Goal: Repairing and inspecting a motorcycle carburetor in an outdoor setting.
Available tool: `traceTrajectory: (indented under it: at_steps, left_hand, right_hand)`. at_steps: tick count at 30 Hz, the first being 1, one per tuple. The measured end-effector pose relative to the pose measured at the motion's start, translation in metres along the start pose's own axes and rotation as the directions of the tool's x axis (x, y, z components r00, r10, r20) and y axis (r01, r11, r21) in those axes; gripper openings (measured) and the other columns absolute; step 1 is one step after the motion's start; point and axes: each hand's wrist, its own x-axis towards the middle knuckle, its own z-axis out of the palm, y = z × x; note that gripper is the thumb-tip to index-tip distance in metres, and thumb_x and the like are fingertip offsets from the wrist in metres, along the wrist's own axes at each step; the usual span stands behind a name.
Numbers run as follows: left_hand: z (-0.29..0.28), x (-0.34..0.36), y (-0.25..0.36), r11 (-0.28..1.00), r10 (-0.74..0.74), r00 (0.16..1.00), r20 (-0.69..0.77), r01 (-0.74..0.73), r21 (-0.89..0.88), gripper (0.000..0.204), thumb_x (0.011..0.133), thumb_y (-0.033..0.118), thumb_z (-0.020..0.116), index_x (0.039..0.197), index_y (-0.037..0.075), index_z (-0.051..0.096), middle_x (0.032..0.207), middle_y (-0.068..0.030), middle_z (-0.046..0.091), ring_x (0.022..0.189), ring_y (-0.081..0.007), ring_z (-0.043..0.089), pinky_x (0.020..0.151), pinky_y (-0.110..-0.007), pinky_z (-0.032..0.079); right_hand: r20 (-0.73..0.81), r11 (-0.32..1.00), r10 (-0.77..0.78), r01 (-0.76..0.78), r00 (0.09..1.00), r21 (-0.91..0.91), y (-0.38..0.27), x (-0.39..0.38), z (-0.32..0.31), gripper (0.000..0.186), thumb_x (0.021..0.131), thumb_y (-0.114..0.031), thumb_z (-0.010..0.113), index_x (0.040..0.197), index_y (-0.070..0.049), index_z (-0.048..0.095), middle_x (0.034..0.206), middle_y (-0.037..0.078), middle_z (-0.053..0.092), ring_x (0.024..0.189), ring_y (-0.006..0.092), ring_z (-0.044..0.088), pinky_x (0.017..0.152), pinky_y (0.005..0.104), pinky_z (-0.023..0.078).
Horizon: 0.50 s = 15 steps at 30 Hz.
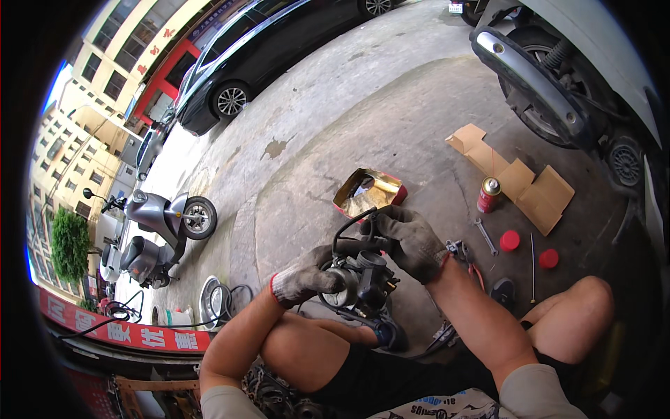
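In front of my lap I hold a carburetor (370,288) with a silver body and black parts. My left hand (305,277), in a grey work glove, is closed around its left side, thumb on the silver body. A thin black hose (343,226) arches up from the carburetor. At its upper end my gloved right hand (410,241) has its fingers closed on the hose; the fingertips are partly hidden. Just beyond my hands stands an open red and gold tin (370,193) with liquid in it.
Right of me lie flattened cardboard (546,199), a spray can (487,198), a wrench (486,237), two red caps (509,241) and a thin rod (532,269). A motorbike wheel (544,91) stands far right. A grey scooter (157,227) and metal basin (212,299) are left, a black car (258,63) beyond.
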Motion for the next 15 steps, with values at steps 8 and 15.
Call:
traceTrajectory:
  at_steps: [8,15]
  left_hand:
    - [-0.015,-0.001,-0.012,0.994,0.038,0.999,0.009,-0.037,-0.099,0.112,0.064,0.050,0.088,0.145,-0.005,0.033,0.137,-0.0198,0.052,0.126,-0.0302,0.053,0.107,-0.042,0.042]
    - [-0.017,-0.002,-0.014,0.996,0.047,0.999,0.008,-0.046,-0.075,0.108,0.068,0.048,0.085,0.145,-0.004,0.031,0.139,-0.0225,0.050,0.127,-0.0333,0.053,0.106,-0.044,0.043]
  right_hand:
    - [0.030,0.991,-0.050,0.053,0.998,-0.122,0.008,0.001,0.004,0.016,0.098,-0.010,0.055,0.107,0.000,0.063,0.100,0.007,0.068,0.095,0.0153,0.065,0.088,0.0295,0.052]
    - [-0.072,0.955,-0.279,0.269,0.957,-0.123,0.008,0.001,0.007,0.016,0.098,-0.010,0.056,0.107,0.000,0.063,0.095,0.005,0.068,0.089,0.0127,0.064,0.085,0.0280,0.051]
